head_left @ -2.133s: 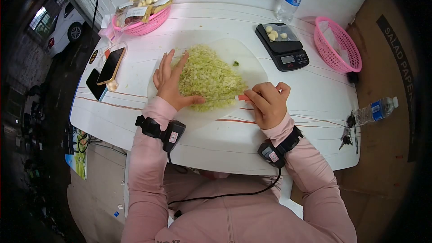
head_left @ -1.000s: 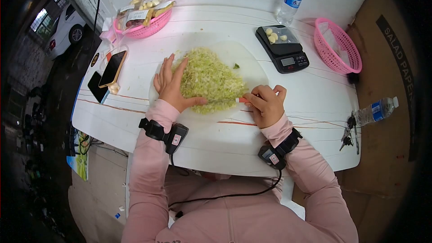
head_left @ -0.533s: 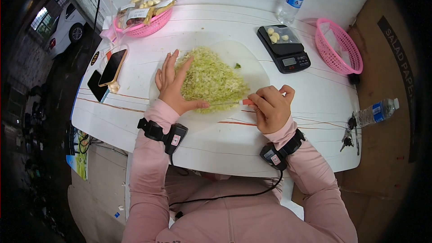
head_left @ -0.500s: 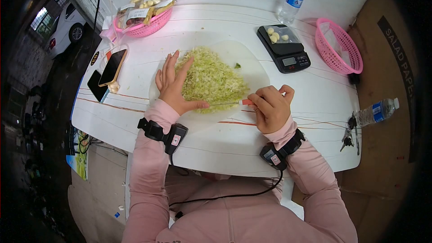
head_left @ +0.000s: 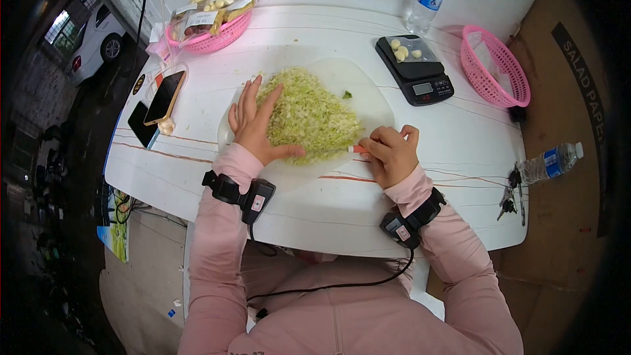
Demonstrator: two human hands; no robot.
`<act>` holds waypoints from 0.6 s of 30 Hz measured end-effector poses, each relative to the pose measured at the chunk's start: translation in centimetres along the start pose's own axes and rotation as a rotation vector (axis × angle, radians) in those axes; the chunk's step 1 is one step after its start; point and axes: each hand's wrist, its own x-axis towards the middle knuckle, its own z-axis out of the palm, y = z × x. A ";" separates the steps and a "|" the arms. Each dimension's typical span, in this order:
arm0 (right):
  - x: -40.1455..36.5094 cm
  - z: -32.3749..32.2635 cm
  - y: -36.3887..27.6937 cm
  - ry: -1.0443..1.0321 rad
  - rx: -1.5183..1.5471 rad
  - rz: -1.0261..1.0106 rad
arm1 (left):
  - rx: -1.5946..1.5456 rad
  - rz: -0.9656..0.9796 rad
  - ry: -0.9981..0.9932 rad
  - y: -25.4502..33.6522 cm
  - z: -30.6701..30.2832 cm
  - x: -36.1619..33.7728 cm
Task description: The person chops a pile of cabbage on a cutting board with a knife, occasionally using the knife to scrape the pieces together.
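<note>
A mound of finely chopped pale green vegetable, perhaps cabbage (head_left: 312, 108), lies on a translucent white cutting board (head_left: 371, 95). My left hand (head_left: 255, 125) rests against the mound's left side, fingers spread and thumb stretched along its near edge. My right hand (head_left: 393, 154) grips the red handle of a small knife (head_left: 357, 149) at the near right of the mound. The thin blade points left toward my left thumb and is hard to make out against the vegetable. A dark green scrap (head_left: 347, 94) sits apart on the board.
On the white table (head_left: 309, 217) are a black scale (head_left: 430, 91) bearing bagged garlic cloves (head_left: 401, 52), two phones (head_left: 165, 97), two pink baskets (head_left: 223, 36), and keys (head_left: 507, 202). One water bottle (head_left: 424, 10) stands at the back; another (head_left: 552, 162) lies right, near a cardboard box (head_left: 559, 236).
My right hand has shifted slightly left and away from me with the knife. My left hand stays at the mound's left side, nearly still.
</note>
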 end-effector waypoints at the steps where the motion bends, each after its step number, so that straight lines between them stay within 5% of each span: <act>1: -0.2 0.5 0.4 -0.017 0.006 0.009 | -0.012 -0.002 0.004 0.0 0.0 0.0; 18: 0.1 -0.1 0.0 -0.009 0.034 -0.003 | -0.013 -0.028 -0.003 -0.1 0.0 0.1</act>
